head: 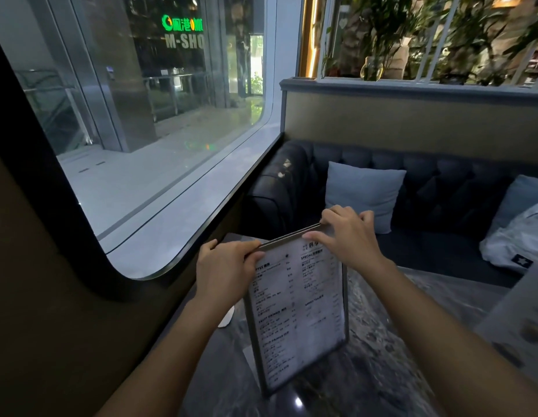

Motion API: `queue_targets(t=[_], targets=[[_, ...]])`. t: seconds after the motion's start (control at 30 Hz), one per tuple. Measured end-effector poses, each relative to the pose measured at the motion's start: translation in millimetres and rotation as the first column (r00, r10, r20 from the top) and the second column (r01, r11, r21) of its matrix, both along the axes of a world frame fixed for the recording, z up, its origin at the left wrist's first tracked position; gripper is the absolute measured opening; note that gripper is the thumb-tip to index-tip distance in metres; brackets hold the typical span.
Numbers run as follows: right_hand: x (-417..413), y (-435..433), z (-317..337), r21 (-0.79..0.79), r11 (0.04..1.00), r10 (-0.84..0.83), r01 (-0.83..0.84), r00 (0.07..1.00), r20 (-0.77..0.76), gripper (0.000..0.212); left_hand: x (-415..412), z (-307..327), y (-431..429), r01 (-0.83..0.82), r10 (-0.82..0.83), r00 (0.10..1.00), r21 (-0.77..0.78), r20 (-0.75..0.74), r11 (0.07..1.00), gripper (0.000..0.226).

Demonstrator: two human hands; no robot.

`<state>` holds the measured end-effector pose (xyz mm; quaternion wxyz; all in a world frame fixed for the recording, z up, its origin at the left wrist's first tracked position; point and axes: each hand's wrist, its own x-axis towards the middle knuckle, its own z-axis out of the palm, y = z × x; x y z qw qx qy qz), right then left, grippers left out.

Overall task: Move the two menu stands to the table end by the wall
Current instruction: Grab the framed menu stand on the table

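A framed menu stand [298, 311] with printed white pages stands upright on the dark marbled table [397, 341], close to the wall under the window. The top edge looks like two frames held together, though I cannot tell for sure. My left hand [228, 266] pinches the top left corner. My right hand [346, 233] grips the top right corner, fingers curled over the back. Another pale menu sheet or stand [514, 323] shows blurred at the right edge of the table.
A dark tufted sofa [442, 191] with light blue cushions [364, 194] sits beyond the table. A white bag [520, 236] lies on the sofa at right. A large window [141, 130] and brown wall [66, 326] run along the left. A small white object [227, 319] lies near the wall.
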<state>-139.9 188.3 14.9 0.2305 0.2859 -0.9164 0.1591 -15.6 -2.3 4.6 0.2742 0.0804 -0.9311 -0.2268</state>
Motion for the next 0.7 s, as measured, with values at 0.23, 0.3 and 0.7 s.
queue_targets(t=[0.23, 0.3, 0.7], targets=[[17.0, 7.1, -12.0, -0.085, 0.977, -0.200, 0.196, 0.978, -0.050, 0.042, -22.1, 4.2, -7.6, 0.029, -0.034, 0.996, 0.057, 0.082, 0.998, 0.028], [22.5, 9.2, -13.1, -0.084, 0.967, -0.247, 0.240, 0.965, -0.084, 0.042, -27.8, 4.1, -7.4, 0.043, -0.048, 0.995, 0.058, 0.091, 0.997, 0.027], [53.9, 34.9, -12.6, -0.055, 0.891, -0.454, 0.451, 0.881, -0.133, 0.037, -73.4, 6.9, 10.3, 0.192, -0.201, 0.970, 0.074, 0.136, 0.979, 0.025]])
